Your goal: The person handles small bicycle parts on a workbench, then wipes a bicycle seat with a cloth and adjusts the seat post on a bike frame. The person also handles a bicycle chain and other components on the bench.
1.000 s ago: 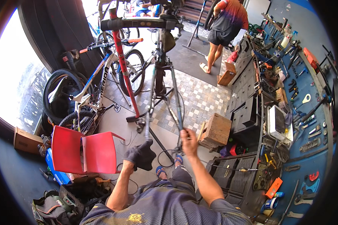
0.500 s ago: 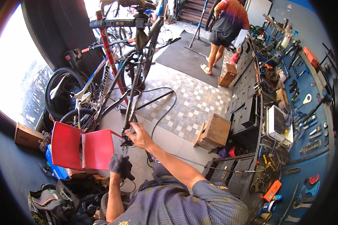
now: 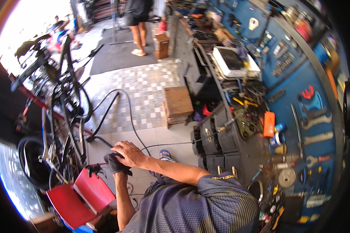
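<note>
A dark grey rag (image 3: 115, 164) is bunched over my left hand (image 3: 120, 174), which is closed on it; the cloth hides most of those fingers. My right hand (image 3: 130, 154) lies over the top of the rag, its fingers bent against the cloth. Both hands meet in front of my body, to the right of a dark bicycle frame (image 3: 68, 116). That frame is held up on a red repair stand (image 3: 31, 96). Below it, left of my hands, is a red chair (image 3: 85, 194).
Along the right runs a workbench with dark drawers (image 3: 217, 132), cluttered with tools, beneath a blue tool board (image 3: 291, 89). A wooden box (image 3: 177, 104) stands on the floor. A black hose (image 3: 130, 110) curves across the tiles. Another person (image 3: 138, 27) stands on a dark mat (image 3: 109, 58).
My right hand has left the bicycle's rear end and come onto the rag in my left hand. My view has swung right, toward the workbench.
</note>
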Demonstrator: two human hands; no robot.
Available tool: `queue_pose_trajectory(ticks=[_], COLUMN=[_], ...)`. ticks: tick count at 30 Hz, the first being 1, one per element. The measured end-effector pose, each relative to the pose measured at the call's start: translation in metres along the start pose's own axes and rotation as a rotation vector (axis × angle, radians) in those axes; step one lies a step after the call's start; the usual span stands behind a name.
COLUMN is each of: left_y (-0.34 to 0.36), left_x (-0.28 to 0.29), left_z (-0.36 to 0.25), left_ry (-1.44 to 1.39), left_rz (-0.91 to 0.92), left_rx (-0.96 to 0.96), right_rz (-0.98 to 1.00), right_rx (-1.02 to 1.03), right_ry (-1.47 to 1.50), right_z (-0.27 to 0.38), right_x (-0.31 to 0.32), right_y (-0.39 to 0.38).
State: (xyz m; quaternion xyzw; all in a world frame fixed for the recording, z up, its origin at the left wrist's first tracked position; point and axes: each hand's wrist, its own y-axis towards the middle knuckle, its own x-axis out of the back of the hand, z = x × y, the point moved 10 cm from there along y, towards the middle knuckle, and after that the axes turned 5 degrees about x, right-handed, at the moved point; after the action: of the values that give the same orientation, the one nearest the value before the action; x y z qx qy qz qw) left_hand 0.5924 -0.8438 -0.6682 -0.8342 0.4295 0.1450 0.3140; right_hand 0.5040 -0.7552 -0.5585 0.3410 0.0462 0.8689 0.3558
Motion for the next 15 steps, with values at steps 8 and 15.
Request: queue_pose_trajectory(ticks=[8, 15], left_y=[0.027, 0.016], left_x=[-0.175, -0.339], left_z=[0.066, 0.111], left_ry=[0.257, 1.219], left_rz=[0.432, 0.691], left_rx=[0.016, -0.901], right_rz=[-0.282, -0.391], right_rx=[-0.096, -0.218], right_ry=[0.203, 0.616], right_z=[-0.021, -0.075], right_x=[0.152, 0.223], right_y=[-0.088, -0.143])
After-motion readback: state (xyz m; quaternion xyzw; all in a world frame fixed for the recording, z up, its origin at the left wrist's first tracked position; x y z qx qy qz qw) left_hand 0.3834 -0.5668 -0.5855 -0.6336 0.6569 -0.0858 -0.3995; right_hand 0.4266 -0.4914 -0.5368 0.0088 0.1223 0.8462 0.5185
